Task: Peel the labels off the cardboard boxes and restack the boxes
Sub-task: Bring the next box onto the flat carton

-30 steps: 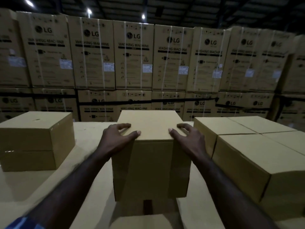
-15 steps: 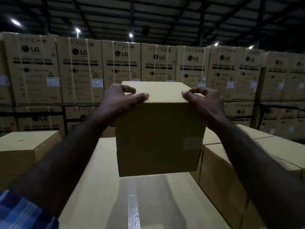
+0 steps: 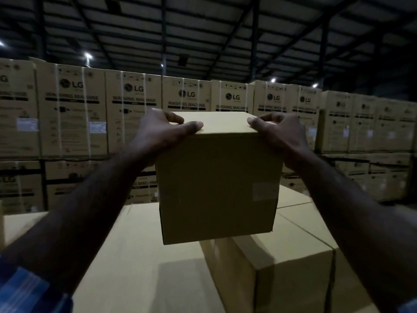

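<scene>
I hold a plain brown cardboard box [image 3: 216, 181] in the air at chest height, centre of view. My left hand [image 3: 162, 132] grips its upper left edge, thumb lying over the top. My right hand [image 3: 279, 132] grips the upper right edge the same way. A pale rectangular patch [image 3: 264, 192] shows on the right of the box's near face. The box hangs above the left end of a row of similar boxes [image 3: 293, 263] at the lower right, not touching them.
A broad cardboard surface [image 3: 140, 256] lies below the held box. Another small box [image 3: 20, 224] sits at the far left edge. A tall wall of LG washing machine cartons [image 3: 133, 114] fills the background under a dark roof.
The box has been lifted off the surface and carried up and to the right, now hanging over the left end of the right-hand row. Both hands kept their grip.
</scene>
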Motion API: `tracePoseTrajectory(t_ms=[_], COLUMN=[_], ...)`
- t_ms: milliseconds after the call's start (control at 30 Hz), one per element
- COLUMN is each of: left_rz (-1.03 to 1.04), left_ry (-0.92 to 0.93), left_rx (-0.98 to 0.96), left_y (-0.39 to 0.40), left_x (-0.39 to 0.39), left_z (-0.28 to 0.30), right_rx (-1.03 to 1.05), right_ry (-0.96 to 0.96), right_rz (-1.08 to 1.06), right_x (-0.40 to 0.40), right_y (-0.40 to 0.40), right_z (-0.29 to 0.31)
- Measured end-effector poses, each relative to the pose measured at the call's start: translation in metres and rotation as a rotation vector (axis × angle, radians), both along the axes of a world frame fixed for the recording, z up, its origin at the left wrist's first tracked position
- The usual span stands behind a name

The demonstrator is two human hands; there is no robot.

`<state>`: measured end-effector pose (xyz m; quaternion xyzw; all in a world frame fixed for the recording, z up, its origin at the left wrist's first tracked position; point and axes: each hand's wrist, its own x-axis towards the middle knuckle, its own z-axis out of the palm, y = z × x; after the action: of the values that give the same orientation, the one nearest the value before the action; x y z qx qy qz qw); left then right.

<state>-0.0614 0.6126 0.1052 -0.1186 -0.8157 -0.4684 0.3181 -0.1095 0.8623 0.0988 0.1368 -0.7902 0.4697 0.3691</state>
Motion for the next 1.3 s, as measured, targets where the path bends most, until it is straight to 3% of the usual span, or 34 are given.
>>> tracePoseTrajectory(t_ms=[300,767,1000,1300], left_rz=[-0.036,-0.243,-0.215,-0.114], left_ry=[-0.019,-0.074,-0.081,-0.094], left_rx=[0.051,0.057,-0.023,0.001], left_y=[0.11,0.188,0.234,0.309], left_x=[-0.055,-0.124,-0.164,-0.224], left_z=[0.007,0.014,0.004,-0.013], right_rx=[0.023,-0.03,-0.069,-0.056], right_ry=[-0.002,-0.059,-0.059,-0.076], right_rz=[-0.053,-0.114,-0.213,-0.148], right_x=[-0.051,-0.088,-0.129,-0.207], right_y=[0.113,0.193,0.237,0.307], right_z=[0.016,0.023,0.017,0.006])
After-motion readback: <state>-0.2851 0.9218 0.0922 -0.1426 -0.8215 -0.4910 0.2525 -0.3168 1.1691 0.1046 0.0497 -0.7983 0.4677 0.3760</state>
